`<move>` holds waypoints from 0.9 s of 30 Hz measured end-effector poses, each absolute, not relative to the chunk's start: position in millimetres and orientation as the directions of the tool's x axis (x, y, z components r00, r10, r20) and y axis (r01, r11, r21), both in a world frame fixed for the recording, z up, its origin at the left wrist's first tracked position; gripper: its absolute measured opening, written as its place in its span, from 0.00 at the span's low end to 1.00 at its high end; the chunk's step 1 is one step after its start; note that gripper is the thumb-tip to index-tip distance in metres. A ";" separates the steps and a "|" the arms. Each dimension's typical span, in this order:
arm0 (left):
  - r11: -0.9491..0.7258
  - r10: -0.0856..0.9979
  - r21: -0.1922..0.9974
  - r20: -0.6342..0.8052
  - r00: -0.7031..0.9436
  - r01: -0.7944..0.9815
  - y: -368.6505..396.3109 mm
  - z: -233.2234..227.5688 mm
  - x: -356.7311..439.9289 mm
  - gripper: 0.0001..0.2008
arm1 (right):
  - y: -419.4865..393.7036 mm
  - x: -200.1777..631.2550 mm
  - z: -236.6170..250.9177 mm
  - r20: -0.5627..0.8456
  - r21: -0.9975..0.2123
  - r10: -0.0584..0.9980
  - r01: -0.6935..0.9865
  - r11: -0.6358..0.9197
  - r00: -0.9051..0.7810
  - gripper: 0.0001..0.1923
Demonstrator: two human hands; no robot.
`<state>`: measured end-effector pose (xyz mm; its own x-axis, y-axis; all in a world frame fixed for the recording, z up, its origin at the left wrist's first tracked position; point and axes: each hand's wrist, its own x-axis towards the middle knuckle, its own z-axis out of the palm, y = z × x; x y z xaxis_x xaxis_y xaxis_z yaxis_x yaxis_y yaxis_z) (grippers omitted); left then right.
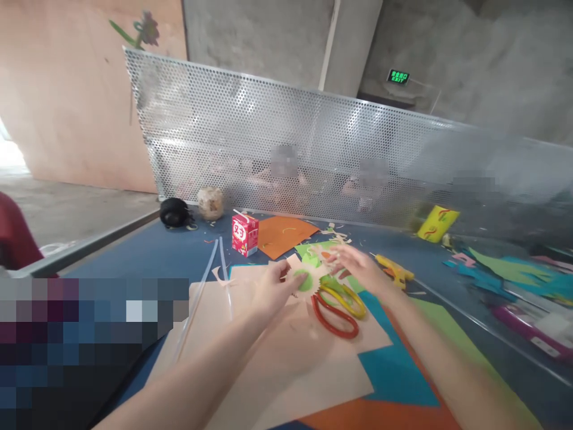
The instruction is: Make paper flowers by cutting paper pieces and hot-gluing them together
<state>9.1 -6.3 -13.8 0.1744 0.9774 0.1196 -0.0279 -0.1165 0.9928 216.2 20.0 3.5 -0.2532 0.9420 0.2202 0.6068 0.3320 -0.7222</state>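
Observation:
My left hand (276, 285) is closed, with thumb and fingers pinching a round paper flower (306, 282). The flower has a cream fringed edge and a light green centre. To the right of it, my right hand (356, 266) hangs over the green paper scraps with its fingers stretched out and apart. Near its fingertips lies a small pale paper piece with an orange spot, too blurred to make out fully. Scissors (336, 330) with one red and one yellow handle loop rest below the hands on cream paper sheets (286, 364). Their blades are hidden.
A pink drink carton (245, 235) with a straw stands beside an orange sheet (286, 234). A yellow glue gun (394, 272) lies right of my right hand. Clear sticks (226, 278) lie at left. A perforated metal screen (268, 131) closes off the far edge; people are behind it.

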 end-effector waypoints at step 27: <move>-0.209 0.974 0.930 0.170 0.151 0.303 -12.9 -12.5 23.7 0.10 | -21.7 194.8 -6.8 0.292 -0.782 0.910 0.474 0.404 -0.295 0.14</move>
